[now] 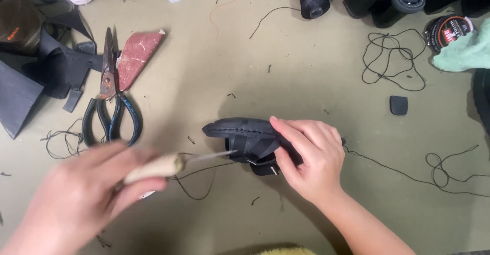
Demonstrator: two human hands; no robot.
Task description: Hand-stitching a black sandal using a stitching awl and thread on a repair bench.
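Covering the whole view is an olive-green fabric work surface (286,71) littered with thread scraps. Near its centre lies a black leather sandal with stitched sole edge and buckled straps (245,132), resting on its side. The right hand (311,158) is clamped over the sandal's right portion, fingers curled across the sole and thumb underneath the straps. The left hand (81,194), blurred by motion, is closed around the pale wooden handle of a stitching awl (168,164), whose thin metal shaft points right and meets the sandal's straps. Upper left, rusty scissors with black looped handles (109,97) lie beside a reddish sandpaper piece (137,56) and black leather offcuts (46,76). Loose black thread (393,56) coils upper right; another strand trails right from the sandal. A small black heel piece (398,105) sits well apart, to the right.
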